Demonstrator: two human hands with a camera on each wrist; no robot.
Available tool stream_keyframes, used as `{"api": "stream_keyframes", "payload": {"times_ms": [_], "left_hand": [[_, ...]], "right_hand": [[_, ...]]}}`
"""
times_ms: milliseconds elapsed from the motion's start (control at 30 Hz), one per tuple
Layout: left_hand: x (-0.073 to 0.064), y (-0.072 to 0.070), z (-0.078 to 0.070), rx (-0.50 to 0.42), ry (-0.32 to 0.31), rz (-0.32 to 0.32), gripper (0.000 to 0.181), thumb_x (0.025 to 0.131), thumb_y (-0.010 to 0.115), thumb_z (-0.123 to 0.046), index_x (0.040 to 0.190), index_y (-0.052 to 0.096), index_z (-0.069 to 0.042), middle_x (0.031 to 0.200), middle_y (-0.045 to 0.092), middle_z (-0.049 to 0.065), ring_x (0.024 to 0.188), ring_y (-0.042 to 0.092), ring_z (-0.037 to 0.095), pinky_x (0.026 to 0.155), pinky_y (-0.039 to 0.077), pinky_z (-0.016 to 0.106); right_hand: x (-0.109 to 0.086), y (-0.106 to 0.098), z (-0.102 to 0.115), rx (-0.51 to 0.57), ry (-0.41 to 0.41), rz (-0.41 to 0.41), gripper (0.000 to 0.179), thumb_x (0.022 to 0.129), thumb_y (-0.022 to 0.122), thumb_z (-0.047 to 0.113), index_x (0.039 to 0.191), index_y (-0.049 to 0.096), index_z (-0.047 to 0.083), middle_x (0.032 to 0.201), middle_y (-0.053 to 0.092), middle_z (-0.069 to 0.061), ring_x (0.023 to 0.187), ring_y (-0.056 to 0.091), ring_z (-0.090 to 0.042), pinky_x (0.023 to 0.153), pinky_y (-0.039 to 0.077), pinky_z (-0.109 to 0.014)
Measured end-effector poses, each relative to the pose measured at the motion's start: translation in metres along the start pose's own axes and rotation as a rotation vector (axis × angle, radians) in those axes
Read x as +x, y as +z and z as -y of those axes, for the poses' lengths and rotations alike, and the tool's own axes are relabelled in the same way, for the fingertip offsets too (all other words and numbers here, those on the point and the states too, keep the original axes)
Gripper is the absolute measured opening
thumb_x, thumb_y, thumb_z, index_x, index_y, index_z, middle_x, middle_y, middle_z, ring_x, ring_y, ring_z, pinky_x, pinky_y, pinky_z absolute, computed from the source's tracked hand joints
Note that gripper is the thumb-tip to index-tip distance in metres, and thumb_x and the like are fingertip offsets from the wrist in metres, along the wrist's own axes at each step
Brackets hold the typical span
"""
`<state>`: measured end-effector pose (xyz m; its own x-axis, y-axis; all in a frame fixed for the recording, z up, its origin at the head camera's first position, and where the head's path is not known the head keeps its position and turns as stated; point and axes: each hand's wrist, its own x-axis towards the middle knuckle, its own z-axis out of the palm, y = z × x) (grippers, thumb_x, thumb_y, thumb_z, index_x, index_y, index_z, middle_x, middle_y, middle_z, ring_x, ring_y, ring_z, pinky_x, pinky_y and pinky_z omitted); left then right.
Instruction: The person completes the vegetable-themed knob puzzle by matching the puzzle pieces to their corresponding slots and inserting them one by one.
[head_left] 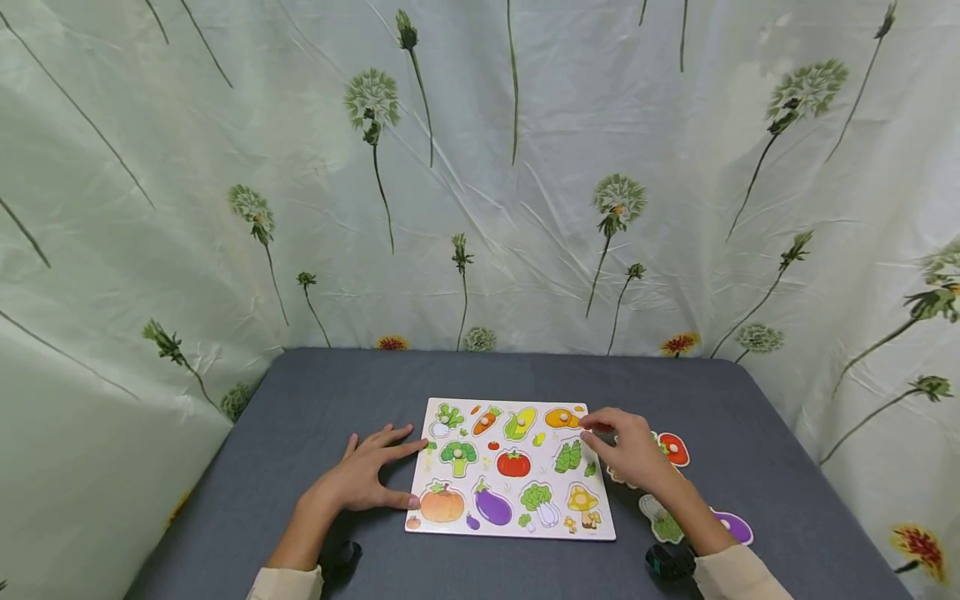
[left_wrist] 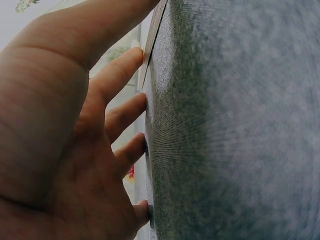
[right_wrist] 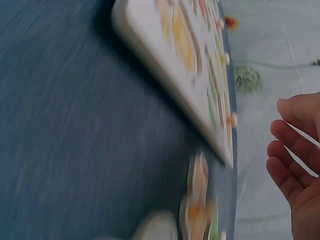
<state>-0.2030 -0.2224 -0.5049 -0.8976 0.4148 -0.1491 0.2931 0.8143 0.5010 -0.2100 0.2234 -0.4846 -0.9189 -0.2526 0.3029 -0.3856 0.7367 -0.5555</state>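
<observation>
A white wooden knob puzzle board [head_left: 607,530] with vegetable pictures lies on the grey cloth. My left hand [head_left: 363,472] has its fingers spread, with index finger and thumb at the board's left edge. In the left wrist view, the other fingertips [left_wrist: 134,147] reach down to the cloth. My right hand [head_left: 630,447] is over the top right corner, nearest the potato piece [head_left: 559,417]. Nothing shows between its loosely bent fingers [right_wrist: 285,180] in the right wrist view. Below the potato is the asparagus picture [head_left: 568,456]. Knobs show on the carrot [head_left: 486,420] and tomato [head_left: 513,463].
Loose pieces lie right of the board, partly under the right forearm: a red one [head_left: 675,450], a purple eggplant [head_left: 735,527] and a pale green one [head_left: 663,522]. A dark wrist device [head_left: 670,562] sits by the right sleeve. A flowered curtain [head_left: 480,167] hangs behind the table.
</observation>
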Motion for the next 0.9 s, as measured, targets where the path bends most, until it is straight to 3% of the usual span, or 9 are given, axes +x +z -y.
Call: {"api": "stream_keyframes", "payload": {"times_ms": [167,533,767,900], "left_hand": [[-0.001,0.0,-0.001,0.0,-0.003,-0.001,0.096,0.07,0.084,-0.069,0.153,0.051,-0.035,0.168,0.034,0.005,0.158,0.018,0.044,0.114,-0.001,0.083],[0.001,0.001,0.0,-0.002,-0.013,0.004,0.096,0.07,0.084,-0.069,0.153,0.051,-0.034,0.168,0.034,0.005,0.158,0.018,0.043,0.115,-0.002,0.082],[0.001,0.002,0.0,-0.001,-0.019,0.006,0.096,0.069,0.084,-0.069,0.153,0.051,-0.035,0.168,0.035,0.005,0.158,0.017,0.043,0.115,-0.002,0.081],[0.001,0.002,0.0,0.002,-0.025,0.002,0.096,0.069,0.084,-0.069,0.153,0.051,-0.035,0.168,0.034,0.004,0.159,0.017,0.042,0.115,-0.002,0.081]], "right_hand": [[-0.018,-0.023,-0.017,-0.052,0.02,-0.029,0.017,0.093,0.077,0.012,0.109,0.077,0.012,0.101,0.073,0.004,0.09,0.066,-0.018,0.078,0.057,-0.042],[-0.048,-0.062,-0.054,-0.094,0.097,-0.05,0.014,0.094,0.076,0.015,0.108,0.078,0.013,0.095,0.071,0.005,0.077,0.055,0.0,0.065,0.049,-0.024],[-0.063,-0.074,-0.07,-0.099,0.059,-0.059,0.014,0.092,0.078,0.012,0.105,0.078,0.016,0.1,0.075,0.003,0.083,0.062,0.005,0.07,0.056,-0.025],[-0.069,-0.077,-0.078,-0.118,0.029,-0.042,0.016,0.088,0.081,0.013,0.102,0.079,0.02,0.102,0.074,0.002,0.085,0.065,0.0,0.07,0.057,-0.025]]}}
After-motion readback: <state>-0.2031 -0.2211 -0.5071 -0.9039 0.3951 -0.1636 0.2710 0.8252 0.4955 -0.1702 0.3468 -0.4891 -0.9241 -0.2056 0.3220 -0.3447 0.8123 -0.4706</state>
